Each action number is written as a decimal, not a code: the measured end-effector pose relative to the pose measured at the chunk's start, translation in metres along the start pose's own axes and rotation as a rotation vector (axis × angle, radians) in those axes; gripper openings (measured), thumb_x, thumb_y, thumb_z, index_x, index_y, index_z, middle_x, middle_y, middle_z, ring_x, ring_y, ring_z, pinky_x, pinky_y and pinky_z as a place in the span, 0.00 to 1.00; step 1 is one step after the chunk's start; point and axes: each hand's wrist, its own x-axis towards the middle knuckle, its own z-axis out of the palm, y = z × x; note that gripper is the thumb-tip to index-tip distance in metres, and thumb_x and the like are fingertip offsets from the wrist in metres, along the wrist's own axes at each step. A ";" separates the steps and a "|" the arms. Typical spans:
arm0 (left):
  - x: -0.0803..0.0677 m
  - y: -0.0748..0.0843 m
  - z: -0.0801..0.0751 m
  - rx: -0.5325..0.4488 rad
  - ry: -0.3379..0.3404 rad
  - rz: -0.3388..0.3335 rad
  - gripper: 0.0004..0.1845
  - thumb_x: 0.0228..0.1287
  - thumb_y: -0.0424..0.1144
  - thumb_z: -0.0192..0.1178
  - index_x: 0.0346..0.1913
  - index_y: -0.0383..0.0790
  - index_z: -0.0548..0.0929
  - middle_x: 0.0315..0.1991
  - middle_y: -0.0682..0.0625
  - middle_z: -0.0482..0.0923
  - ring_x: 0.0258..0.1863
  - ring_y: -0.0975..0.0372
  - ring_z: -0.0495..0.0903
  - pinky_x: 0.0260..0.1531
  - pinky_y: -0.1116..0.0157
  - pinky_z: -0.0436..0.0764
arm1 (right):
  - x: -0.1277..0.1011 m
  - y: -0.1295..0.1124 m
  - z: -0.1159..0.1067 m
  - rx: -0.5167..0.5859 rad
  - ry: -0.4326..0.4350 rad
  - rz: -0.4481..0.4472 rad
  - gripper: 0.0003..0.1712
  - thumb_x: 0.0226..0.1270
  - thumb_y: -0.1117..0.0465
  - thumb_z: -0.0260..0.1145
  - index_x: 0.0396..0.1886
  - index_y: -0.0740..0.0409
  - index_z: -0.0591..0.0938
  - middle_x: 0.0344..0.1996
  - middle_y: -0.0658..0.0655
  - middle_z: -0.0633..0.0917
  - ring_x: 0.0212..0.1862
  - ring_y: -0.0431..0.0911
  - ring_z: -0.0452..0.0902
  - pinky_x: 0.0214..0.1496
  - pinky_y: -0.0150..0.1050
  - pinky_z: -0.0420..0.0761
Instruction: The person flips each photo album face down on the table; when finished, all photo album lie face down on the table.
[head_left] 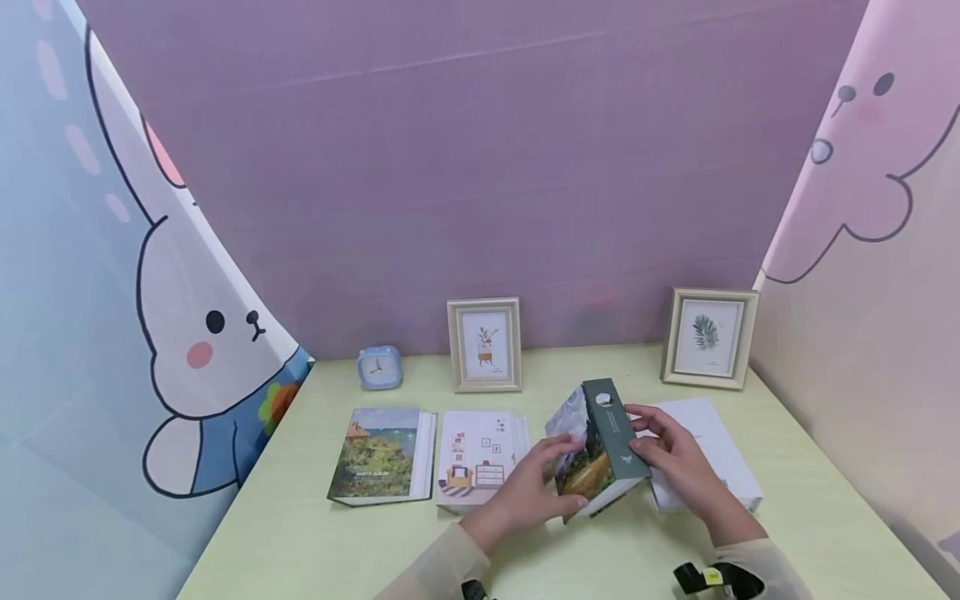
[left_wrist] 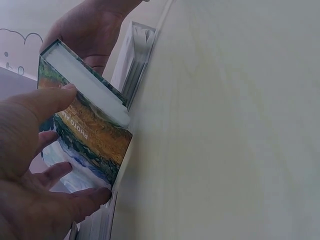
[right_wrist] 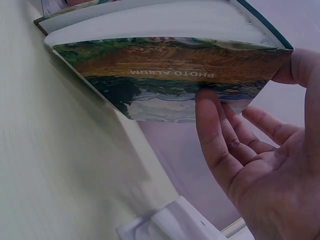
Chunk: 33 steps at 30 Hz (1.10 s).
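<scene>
A thick photo album (head_left: 618,433) with a dark green spine and painted landscape covers is tilted above the table, its spine facing up and to the right. My left hand (head_left: 528,487) touches its front cover with spread, fairly straight fingers, and the thumb lies near the lower edge, as the left wrist view shows beside the cover lettering (left_wrist: 74,125). At the spine side my right hand (head_left: 678,454) grips the album, thumb on the spine and fingers against the other cover (right_wrist: 165,82). White page edges (right_wrist: 150,22) show between the covers.
A white book (head_left: 701,433) lies under the right hand. To the left lie a landscape photo album (head_left: 382,454) and a white illustrated album (head_left: 480,450). Behind stand a blue clock (head_left: 379,367), a plant picture frame (head_left: 485,345) and a leaf picture frame (head_left: 709,338).
</scene>
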 end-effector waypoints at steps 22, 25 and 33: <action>0.002 -0.001 0.001 0.187 -0.034 -0.034 0.41 0.59 0.48 0.78 0.75 0.54 0.74 0.80 0.51 0.61 0.76 0.49 0.64 0.75 0.44 0.65 | 0.001 0.001 -0.009 -0.090 0.005 0.139 0.31 0.73 0.70 0.66 0.73 0.70 0.70 0.52 0.71 0.82 0.42 0.44 0.86 0.39 0.37 0.88; 0.002 -0.001 0.001 0.218 -0.037 -0.049 0.41 0.59 0.49 0.79 0.75 0.54 0.74 0.79 0.51 0.62 0.76 0.50 0.65 0.75 0.44 0.65 | 0.002 0.003 -0.008 -0.143 0.014 0.175 0.31 0.72 0.70 0.67 0.72 0.72 0.70 0.51 0.70 0.83 0.43 0.45 0.86 0.39 0.37 0.88; 0.003 0.001 0.002 0.279 -0.045 -0.070 0.40 0.58 0.47 0.79 0.74 0.54 0.76 0.78 0.51 0.65 0.75 0.50 0.67 0.74 0.45 0.67 | 0.002 0.009 -0.006 -0.265 0.048 0.223 0.32 0.71 0.65 0.71 0.70 0.72 0.73 0.51 0.68 0.82 0.45 0.47 0.86 0.39 0.36 0.88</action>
